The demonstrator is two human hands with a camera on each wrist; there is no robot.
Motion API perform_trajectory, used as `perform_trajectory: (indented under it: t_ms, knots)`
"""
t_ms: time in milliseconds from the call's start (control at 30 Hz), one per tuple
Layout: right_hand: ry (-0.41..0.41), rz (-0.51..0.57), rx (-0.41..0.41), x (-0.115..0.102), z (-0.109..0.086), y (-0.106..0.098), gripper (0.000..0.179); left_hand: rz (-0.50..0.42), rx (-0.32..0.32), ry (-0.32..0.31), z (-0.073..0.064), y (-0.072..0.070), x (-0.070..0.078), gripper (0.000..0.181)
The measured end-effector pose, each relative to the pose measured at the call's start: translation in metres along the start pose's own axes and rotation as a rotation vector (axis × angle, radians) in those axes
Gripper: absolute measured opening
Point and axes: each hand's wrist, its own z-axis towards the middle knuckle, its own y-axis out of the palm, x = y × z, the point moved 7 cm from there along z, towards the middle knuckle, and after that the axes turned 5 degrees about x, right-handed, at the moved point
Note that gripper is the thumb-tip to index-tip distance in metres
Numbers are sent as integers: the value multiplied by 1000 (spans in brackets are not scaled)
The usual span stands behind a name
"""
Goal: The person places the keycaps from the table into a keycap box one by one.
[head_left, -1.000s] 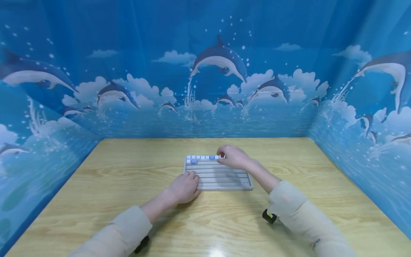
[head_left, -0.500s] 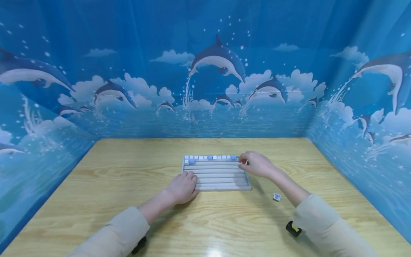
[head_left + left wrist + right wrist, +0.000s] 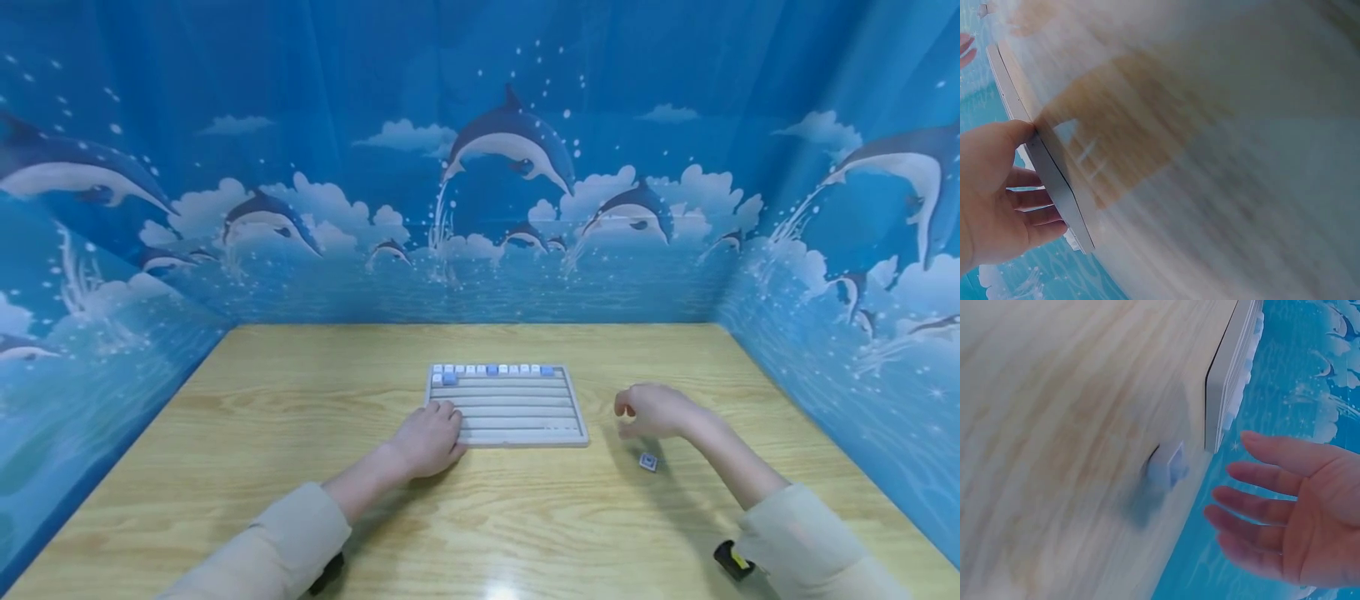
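A pale keyboard-shaped tray (image 3: 517, 410) with ridged rows lies on the table. Small white and blue keycaps (image 3: 482, 370) line its back row, and a couple more sit below at the left. My left hand (image 3: 426, 439) holds the tray's front-left part, with thumb against the front edge and fingers over the top, as the left wrist view shows. Right of the tray, my right hand (image 3: 654, 411) hovers above the table, fingers loosely curved and nothing in them. Just below it a loose keycap (image 3: 648, 461) rests on the wood, also seen as a keycap (image 3: 1167, 467) in the right wrist view.
Wood-grain table (image 3: 300, 367) surrounds the tray. A blue curtain with dolphins (image 3: 510, 133) stands along the back and both sides. Black wrist devices show under the sleeves, one by the right sleeve (image 3: 825, 542).
My right hand has left the tray's back row, moving right and nearer to me, over beside the loose keycap. The left hand stays on the tray.
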Motion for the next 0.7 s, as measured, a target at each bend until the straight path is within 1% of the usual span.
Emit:
perform_trajectory:
  t_ms: [100, 200, 300, 400, 533, 700]
  knots:
    - [26, 34, -67, 4, -9, 8, 27, -7, 1, -2, 0, 0, 0, 39]
    - [86, 112, -126, 6, -18, 17, 25, -10, 1, 3, -1, 0, 0, 39]
    - [146, 183, -159, 6, -24, 26, 25, -9, -8, 6, -1, 2, 1, 40]
    - [162, 216, -158, 5, -25, 31, 24, -10, -13, 2, -1, 1, 1, 40]
    - [163, 214, -147, 6, -23, 33, 21, -16, -20, 0, -2, 1, 1, 41]
    - [123, 176, -116, 5, -17, 32, 21, -8, -28, -7, -1, 2, 0, 40]
